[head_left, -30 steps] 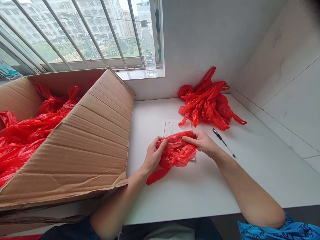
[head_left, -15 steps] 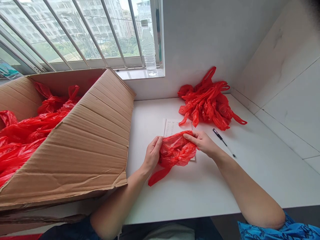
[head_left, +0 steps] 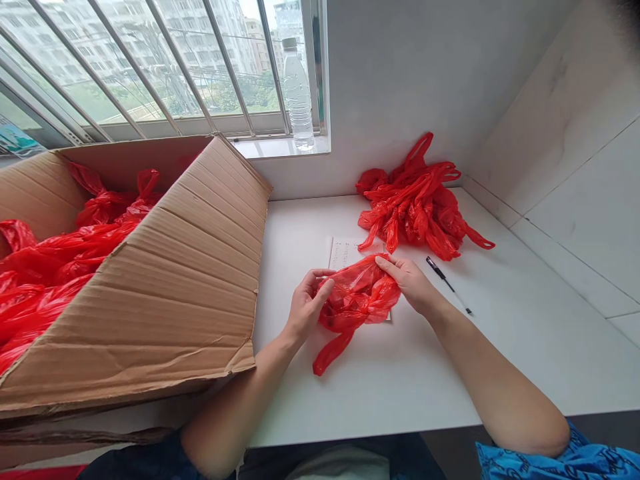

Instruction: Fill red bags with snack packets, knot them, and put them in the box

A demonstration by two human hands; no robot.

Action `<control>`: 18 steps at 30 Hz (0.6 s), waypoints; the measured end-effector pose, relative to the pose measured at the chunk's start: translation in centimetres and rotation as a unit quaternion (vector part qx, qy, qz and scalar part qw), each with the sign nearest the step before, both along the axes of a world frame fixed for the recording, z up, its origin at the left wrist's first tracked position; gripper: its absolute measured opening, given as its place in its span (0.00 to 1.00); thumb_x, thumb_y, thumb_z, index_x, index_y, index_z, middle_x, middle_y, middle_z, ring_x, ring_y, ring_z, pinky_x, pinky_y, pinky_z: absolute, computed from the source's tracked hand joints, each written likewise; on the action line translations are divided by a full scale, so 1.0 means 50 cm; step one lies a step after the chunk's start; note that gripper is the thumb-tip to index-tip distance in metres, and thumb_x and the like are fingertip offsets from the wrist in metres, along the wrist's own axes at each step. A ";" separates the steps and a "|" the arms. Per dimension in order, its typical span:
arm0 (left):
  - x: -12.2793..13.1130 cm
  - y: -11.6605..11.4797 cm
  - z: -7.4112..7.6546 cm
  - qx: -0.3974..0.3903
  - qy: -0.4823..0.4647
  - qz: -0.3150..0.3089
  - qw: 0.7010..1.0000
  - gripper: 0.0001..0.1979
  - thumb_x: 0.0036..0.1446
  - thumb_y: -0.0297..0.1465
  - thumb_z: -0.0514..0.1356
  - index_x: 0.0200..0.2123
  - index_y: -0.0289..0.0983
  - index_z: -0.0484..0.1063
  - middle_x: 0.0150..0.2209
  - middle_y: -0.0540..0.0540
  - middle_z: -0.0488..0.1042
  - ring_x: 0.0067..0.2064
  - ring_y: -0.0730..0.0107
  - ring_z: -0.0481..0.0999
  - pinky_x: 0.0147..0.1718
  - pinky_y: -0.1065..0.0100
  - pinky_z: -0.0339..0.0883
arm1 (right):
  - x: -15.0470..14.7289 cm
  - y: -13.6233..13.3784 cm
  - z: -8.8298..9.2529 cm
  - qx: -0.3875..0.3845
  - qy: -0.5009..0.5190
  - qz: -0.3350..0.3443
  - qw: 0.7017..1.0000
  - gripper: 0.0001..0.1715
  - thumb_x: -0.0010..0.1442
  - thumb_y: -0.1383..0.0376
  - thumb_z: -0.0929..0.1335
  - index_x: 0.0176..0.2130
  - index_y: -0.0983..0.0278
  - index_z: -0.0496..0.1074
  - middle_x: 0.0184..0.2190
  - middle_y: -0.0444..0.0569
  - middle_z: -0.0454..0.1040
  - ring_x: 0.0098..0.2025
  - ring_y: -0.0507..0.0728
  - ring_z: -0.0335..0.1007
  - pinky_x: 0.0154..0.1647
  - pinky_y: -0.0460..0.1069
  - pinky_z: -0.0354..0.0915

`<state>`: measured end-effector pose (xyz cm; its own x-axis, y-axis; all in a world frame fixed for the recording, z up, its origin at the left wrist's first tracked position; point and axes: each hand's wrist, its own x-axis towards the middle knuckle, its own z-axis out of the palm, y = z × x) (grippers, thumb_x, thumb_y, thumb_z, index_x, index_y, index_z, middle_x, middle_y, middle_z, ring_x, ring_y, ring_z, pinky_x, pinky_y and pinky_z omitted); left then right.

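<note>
Between my hands, above the white table, is a crumpled red plastic bag (head_left: 357, 293). My left hand (head_left: 309, 301) has its thumb on the bag's left edge, with the fingers behind it. My right hand (head_left: 407, 281) pinches the upper right part between thumb and fingers. One bag handle dangles toward the table's front edge. Under the bag lies a sheet of paper (head_left: 345, 250) with handwriting, mostly covered. A pen (head_left: 447, 283) rests on the table to the right of my right hand.
Left of me stands a large cardboard box (head_left: 165, 287) full of red plastic bags (head_left: 55, 267). A heap of red bags (head_left: 415, 207) lies against the back wall. On the sill of the barred window stands a clear water bottle (head_left: 298, 97). The white table (head_left: 525, 347) meets a tiled wall at right.
The bag has shifted slightly up and to the right, and its dangling handle has swung right. My left fingers have loosened a little and extended along the bag's edge.
</note>
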<state>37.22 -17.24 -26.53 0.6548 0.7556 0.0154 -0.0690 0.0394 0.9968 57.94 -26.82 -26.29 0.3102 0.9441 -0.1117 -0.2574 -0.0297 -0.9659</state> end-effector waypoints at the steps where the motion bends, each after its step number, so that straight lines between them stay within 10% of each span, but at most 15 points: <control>1: -0.002 -0.001 0.001 -0.002 -0.007 -0.015 1.000 0.18 0.59 0.43 0.63 0.47 0.38 0.70 0.37 0.47 0.77 0.35 0.68 0.76 0.35 0.69 0.70 | 0.002 0.001 -0.001 0.004 0.011 -0.010 1.000 0.21 0.59 0.49 0.71 0.40 0.64 0.78 0.28 0.46 0.78 0.29 0.52 0.73 0.32 0.46 0.68; 18: -0.005 -0.009 0.007 -0.007 -0.095 -0.098 0.991 0.15 0.62 0.37 0.61 0.50 0.38 0.69 0.37 0.46 0.77 0.35 0.71 0.77 0.34 0.73 0.72 | 0.002 0.007 -0.008 -0.012 0.074 -0.028 0.997 0.19 0.58 0.50 0.72 0.35 0.64 0.76 0.28 0.45 0.78 0.29 0.53 0.73 0.32 0.46 0.66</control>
<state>36.96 -17.67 -26.18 0.7756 0.6147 0.1433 -0.2457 0.0849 0.9656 58.05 -26.45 -26.69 0.3418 0.9221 -0.1815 -0.3984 -0.0327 -0.9166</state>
